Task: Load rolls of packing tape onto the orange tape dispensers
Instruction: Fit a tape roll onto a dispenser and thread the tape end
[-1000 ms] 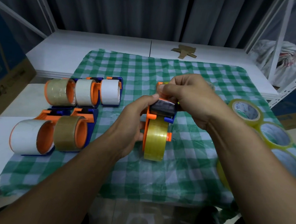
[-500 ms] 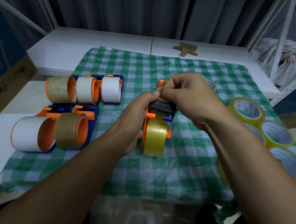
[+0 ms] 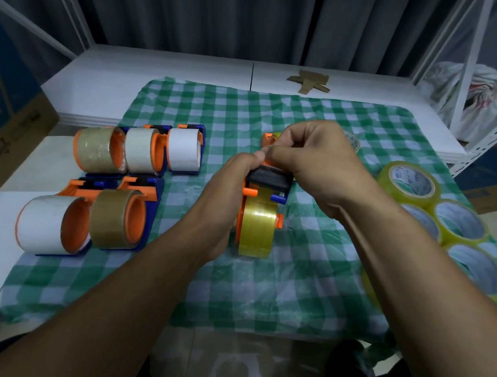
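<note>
No visible shift: left hand [image 3: 226,195], right hand [image 3: 310,166] around dispenser [image 3: 268,180]

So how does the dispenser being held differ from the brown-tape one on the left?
The held dispenser carries yellowish see-through tape; the brown-tape dispenser holds an opaque roll. The held one is gripped by the left hand and right hand; the brown one lies untouched. Both are orange and blue, loaded.

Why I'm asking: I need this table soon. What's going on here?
A person is loading an orange plastic tape dispenser with a yellowish clear tape roll. The left hand grips the dispenser body while the right hand pinches at its top. Five loaded dispensers lie to the left; spare yellowish rolls sit to the right.
</note>
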Action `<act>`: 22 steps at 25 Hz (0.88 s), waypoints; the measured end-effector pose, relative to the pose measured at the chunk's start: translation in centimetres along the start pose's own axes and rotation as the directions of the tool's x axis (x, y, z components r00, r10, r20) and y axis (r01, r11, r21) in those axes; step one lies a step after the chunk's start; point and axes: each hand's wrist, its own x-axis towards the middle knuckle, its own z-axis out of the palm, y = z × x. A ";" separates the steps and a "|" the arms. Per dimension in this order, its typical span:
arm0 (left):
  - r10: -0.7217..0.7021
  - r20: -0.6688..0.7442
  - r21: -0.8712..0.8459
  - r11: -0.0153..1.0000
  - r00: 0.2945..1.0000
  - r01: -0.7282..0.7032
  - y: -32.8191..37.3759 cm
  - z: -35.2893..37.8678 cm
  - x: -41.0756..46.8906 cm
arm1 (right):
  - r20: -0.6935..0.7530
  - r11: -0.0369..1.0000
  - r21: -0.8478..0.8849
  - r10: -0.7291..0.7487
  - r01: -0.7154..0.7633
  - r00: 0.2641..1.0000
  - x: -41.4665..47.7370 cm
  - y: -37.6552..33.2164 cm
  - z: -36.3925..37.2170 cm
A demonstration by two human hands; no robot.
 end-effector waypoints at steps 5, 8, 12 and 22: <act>0.012 0.031 -0.022 1.000 0.999 -0.011 0.0 0.0 -0.1 | -0.008 1.000 0.005 0.009 -0.009 1.000 -0.1 0.1 -0.1; 0.029 0.042 -0.024 0.999 0.999 -0.028 0.0 0.0 0.0 | -0.001 0.999 0.041 0.008 -0.008 1.000 -0.2 0.2 -0.2; 0.022 0.024 -0.024 0.999 0.999 -0.021 -0.2 -0.1 0.2 | -0.006 0.997 0.072 0.013 -0.013 1.000 -0.1 0.6 -0.1; 0.023 -0.019 -0.006 1.000 1.000 -0.023 -0.5 -0.2 0.4 | -0.012 0.988 0.154 0.020 -0.018 1.000 -0.3 0.5 0.3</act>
